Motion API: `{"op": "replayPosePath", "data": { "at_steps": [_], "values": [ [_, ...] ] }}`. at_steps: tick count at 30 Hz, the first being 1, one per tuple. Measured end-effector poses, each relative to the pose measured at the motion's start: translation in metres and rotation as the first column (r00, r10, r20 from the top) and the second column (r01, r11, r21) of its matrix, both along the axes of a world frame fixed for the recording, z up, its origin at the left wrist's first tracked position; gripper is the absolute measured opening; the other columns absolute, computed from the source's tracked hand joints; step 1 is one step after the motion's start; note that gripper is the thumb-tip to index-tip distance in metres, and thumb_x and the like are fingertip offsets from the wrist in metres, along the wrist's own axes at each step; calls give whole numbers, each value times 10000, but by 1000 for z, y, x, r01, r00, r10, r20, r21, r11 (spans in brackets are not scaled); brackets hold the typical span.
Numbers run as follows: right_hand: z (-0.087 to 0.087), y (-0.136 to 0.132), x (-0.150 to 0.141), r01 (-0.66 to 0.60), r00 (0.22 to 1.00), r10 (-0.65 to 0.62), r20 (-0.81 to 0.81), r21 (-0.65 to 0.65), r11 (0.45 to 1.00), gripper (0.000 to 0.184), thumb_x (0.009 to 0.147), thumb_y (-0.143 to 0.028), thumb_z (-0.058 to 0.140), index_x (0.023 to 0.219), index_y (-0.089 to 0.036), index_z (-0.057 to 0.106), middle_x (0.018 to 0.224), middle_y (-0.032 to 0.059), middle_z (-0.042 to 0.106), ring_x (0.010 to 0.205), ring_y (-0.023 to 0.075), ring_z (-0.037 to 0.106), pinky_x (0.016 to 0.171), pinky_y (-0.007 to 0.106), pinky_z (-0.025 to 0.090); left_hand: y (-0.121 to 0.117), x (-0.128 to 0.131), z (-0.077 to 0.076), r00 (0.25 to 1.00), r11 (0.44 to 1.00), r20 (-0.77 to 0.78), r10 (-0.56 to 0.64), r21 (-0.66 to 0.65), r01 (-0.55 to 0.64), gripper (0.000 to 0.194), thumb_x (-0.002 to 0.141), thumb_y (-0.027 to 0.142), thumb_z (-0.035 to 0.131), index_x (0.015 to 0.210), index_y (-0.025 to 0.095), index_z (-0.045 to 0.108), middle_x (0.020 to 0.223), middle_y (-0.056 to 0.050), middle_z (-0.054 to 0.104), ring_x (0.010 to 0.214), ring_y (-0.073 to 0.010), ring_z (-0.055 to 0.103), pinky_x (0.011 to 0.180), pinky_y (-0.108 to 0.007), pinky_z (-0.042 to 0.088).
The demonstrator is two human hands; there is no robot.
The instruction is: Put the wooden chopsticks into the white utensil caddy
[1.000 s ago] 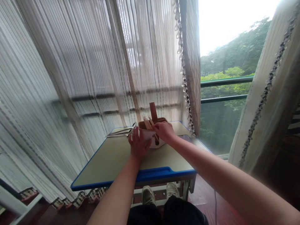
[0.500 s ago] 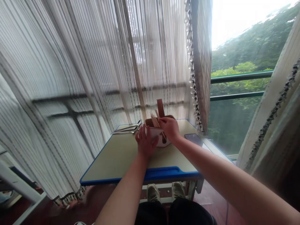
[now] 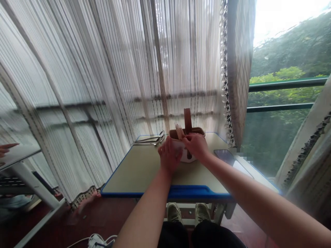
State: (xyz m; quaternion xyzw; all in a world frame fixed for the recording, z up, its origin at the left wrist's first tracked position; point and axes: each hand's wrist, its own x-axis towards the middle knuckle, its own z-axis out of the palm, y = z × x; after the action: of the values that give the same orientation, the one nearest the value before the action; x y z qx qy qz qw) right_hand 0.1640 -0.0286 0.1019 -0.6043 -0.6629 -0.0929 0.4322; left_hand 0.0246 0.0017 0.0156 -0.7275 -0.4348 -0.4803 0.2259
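A white container (image 3: pixel 184 157) with a brown inside and a dark brown mark on its front stands toward the back of the desk. My left hand (image 3: pixel 169 153) is wrapped around its left front side. At the front rim, my right hand (image 3: pixel 196 144) has its fingers pinched together; what is between them is hidden. Pale thin sticks (image 3: pixel 179 131), partly in clear wrapping, rise out of the container beside those fingertips. Behind them a flat reddish-brown strip (image 3: pixel 188 120) stands upright. Left of the container lie several metal utensils (image 3: pixel 151 139), including a spoon.
The desk (image 3: pixel 134 172) has a blue edge. A dark phone-like slab (image 3: pixel 224 155) and a pale sheet (image 3: pixel 243 168) lie on its right. Striped curtains (image 3: pixel 116 69) hang behind. Another person's hand (image 3: pixel 7 148) rests on a table at far left. White cables (image 3: pixel 97 239) lie on the floor.
The view has swung left, so the desk appears farther right. My right hand's pinch sits lower at the rim, and a thin stick by its fingertips no longer shows. My left hand stays on the container.
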Motion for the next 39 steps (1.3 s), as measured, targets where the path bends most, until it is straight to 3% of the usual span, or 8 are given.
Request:
{"op": "replayPosePath", "data": {
  "at_steps": [9, 15, 28, 39],
  "values": [
    [-7, 1, -3, 7, 995, 2, -95, 95, 995, 291, 709, -273, 525, 947, -194, 673, 879, 49, 693, 885, 216, 584, 872, 344, 380, 0, 1, 1, 1000, 1000, 17, 5, -22, -5, 748, 830, 495, 421, 1408, 95, 164, 1403, -181, 346, 1241, -303, 367, 981, -453, 292],
    [-13, 4, -8, 4, 993, 11, -117, 128, 992, 245, 708, -268, 515, 890, -213, 669, 855, 41, 683, 910, 217, 561, 893, 349, 361, 0, -1, 1, 999, 1000, 36, -3, -7, 3, 711, 834, 472, 423, 1395, 94, 207, 1390, -181, 365, 1235, -306, 375, 980, -451, 297],
    [-14, 7, -5, 9, 992, 9, -124, 143, 990, 254, 746, -293, 500, 913, -194, 663, 852, 57, 677, 878, 228, 558, 845, 356, 377, 3, -1, -1, 998, 999, 53, -30, -42, 33, 673, 836, 432, 422, 1391, 121, 203, 1401, -173, 347, 1243, -299, 357, 976, -459, 292],
    [-6, 7, 1, -86, 990, 92, -102, 62, 994, 238, 788, -324, 490, 867, -208, 682, 857, 50, 679, 821, 207, 577, 766, 321, 406, 4, -1, -1, 999, 999, 45, -29, -31, 31, 669, 840, 425, 412, 1394, 113, 204, 1412, -172, 333, 1244, -308, 358, 980, -457, 282]
  ]
}}
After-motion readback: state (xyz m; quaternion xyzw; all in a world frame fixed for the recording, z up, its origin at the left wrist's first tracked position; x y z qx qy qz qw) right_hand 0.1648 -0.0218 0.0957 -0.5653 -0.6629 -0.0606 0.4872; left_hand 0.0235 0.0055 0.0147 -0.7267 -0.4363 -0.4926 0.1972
